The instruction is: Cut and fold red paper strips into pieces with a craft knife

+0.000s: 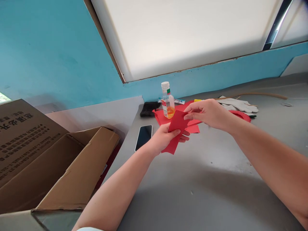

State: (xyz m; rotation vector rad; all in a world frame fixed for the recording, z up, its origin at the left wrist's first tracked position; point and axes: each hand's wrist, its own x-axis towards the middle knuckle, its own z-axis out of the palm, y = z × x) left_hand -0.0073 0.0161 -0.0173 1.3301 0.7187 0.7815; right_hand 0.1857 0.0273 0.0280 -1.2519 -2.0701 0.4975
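Observation:
A narrow piece of red paper point(176, 126) is held up over the grey table, tilted, its lower end hanging below my left hand. My left hand point(169, 136) is closed around its middle, with the thumb on the near face and the fingers behind. At the paper's upper right corner, the thumb and fingertips of my right hand point(203, 112) pinch the edge. Behind it, more red paper point(160, 117) lies on the table, partly hidden by my hands. A clear bottle point(167, 101) with a white cap and some amber liquid stands upright there.
A phone point(144, 137) lies left of my hands, near a black fuzzy item point(149, 109). White gloves point(237, 104), a red toothed-edge piece point(242, 115) and a thin brown strip point(262, 94) are at the back right. Open cardboard boxes point(79, 166) stand beside the grey table point(216, 189).

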